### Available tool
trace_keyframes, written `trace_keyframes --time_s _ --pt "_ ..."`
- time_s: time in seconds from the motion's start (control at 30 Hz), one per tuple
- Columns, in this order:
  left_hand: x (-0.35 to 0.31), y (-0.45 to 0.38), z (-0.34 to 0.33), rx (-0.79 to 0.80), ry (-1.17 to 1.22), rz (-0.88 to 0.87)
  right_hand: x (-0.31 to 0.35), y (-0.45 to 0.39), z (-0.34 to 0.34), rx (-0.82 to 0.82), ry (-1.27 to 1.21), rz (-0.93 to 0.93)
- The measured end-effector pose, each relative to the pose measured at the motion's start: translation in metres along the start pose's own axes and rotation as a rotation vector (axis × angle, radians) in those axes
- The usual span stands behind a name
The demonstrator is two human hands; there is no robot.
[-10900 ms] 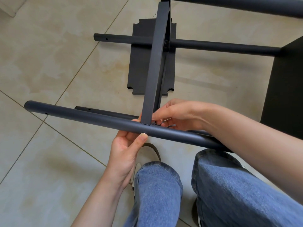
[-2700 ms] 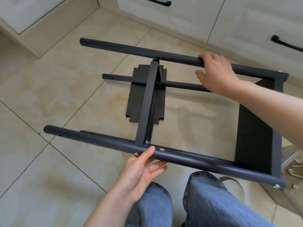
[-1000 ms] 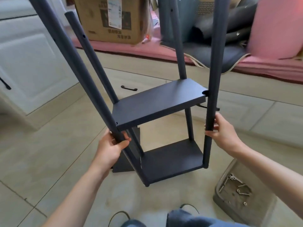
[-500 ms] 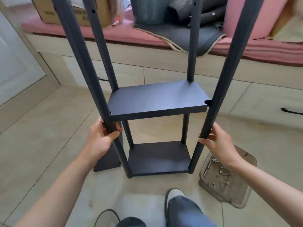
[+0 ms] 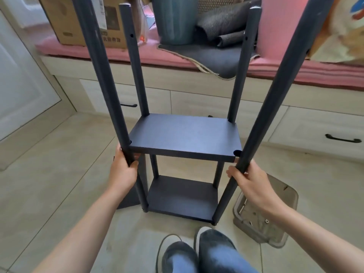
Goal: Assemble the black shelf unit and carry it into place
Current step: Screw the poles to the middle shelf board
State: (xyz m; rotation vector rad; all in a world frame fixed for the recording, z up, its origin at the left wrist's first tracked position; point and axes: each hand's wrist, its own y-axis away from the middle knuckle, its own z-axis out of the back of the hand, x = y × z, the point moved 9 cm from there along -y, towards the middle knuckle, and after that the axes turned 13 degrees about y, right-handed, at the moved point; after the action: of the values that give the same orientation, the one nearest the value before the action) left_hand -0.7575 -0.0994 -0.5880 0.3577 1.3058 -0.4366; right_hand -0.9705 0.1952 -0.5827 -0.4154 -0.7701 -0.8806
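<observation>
Left hand [image 5: 122, 174] grasps front-left pole [image 5: 110, 99] just under middle shelf [image 5: 185, 135]. Black shelf unit [image 5: 182, 196] upright on floor between both hands. Right hand [image 5: 251, 183] grasps front-right pole [image 5: 275, 91]; screw tray [image 5: 283, 229] below it.

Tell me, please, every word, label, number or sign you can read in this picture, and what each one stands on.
Nothing here can be read with confidence.
Cardboard box: a white label and dark printed characters along its lower edge, too blurred to read.
Colourful bag at top right: a printed pattern, no legible text.
Shelf unit, left hand, right hand and screw tray: no markings visible.
</observation>
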Motion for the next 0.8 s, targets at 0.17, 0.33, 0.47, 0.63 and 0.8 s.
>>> trace_keyframes --time_s 0.17,0.33,0.47,0.63,0.8 --pt "-0.005 0.023 0.006 -0.067 0.029 0.070 0.011 0.011 0.005 0.015 -0.021 0.019" --pt "-0.015 0.074 0.008 -0.260 0.304 0.164 0.002 0.032 -0.003 0.001 -0.026 -0.012" --pt "-0.006 0.085 0.006 -0.374 0.717 0.376 0.002 0.033 -0.004 -0.009 -0.043 -0.020" --pt "-0.004 0.092 -0.024 -0.281 0.820 0.523 0.002 0.030 -0.005 -0.006 -0.026 -0.031" --pt "-0.014 0.083 -0.050 -0.233 0.930 0.536 0.000 0.031 -0.005 -0.007 -0.022 -0.036"
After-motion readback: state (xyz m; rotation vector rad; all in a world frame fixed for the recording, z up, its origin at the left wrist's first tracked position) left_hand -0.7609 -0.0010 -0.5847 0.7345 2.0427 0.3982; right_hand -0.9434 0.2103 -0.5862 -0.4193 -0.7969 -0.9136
